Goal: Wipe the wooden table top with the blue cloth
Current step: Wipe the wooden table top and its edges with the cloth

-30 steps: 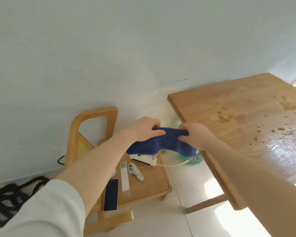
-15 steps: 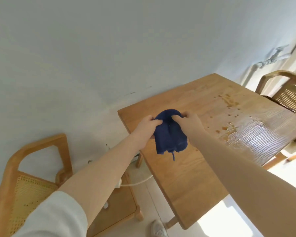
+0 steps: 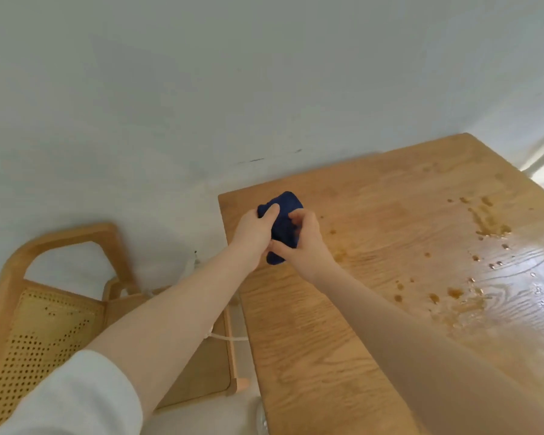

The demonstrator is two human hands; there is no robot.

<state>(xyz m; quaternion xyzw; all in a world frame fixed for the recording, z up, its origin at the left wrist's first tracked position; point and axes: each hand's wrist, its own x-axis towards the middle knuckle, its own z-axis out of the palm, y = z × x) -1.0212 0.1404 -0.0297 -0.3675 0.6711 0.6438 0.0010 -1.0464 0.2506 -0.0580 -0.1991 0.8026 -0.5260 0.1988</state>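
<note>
The blue cloth is bunched into a wad and held over the near-left corner of the wooden table top, close to its left edge. It is gripped between the left hand and right hand, fingers curled round it. Brown spills are spread toward the right side, a rattan chair is stood beside the left edge

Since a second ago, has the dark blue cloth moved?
Yes. The dark blue cloth went from above the chair to over the wooden table's near-left corner.
</note>
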